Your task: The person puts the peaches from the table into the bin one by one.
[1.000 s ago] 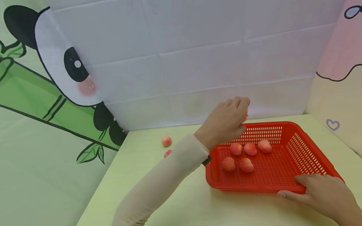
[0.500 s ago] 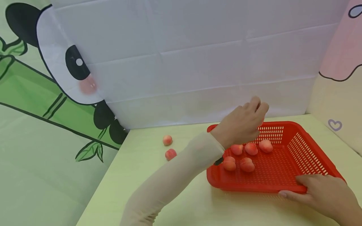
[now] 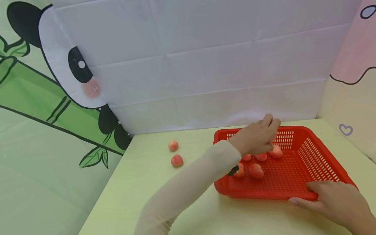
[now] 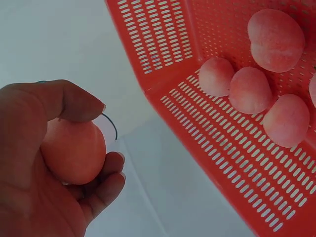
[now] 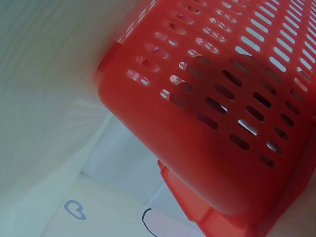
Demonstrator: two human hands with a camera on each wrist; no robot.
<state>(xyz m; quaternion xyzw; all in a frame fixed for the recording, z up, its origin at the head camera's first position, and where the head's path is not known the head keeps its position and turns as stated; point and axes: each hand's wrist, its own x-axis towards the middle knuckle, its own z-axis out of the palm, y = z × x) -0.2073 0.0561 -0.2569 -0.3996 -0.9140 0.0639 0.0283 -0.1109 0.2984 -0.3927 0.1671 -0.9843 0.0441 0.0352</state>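
My left hand (image 3: 258,138) hovers low over the far-left part of the red slotted basket (image 3: 320,160). It holds a pink peach (image 4: 74,150) between thumb and curled fingers, plain in the left wrist view and hidden by the hand in the head view. Several peaches lie in the basket, among them one by the hand (image 3: 276,152) and one nearer me (image 3: 256,170); the left wrist view shows them (image 4: 250,90) against the basket's wall (image 4: 158,49). My right hand (image 3: 329,197) grips the basket's near rim at the right corner.
Two loose peaches (image 3: 173,145) (image 3: 177,160) lie on the pale green table (image 3: 152,195), left of the basket. A white cloth backdrop (image 3: 205,71) stands close behind the table. The right wrist view shows only the basket's outer wall (image 5: 207,123).
My left hand has carried the peach right and down, from above the basket's far-left corner to low over its floor. The right hand and basket have stayed put.
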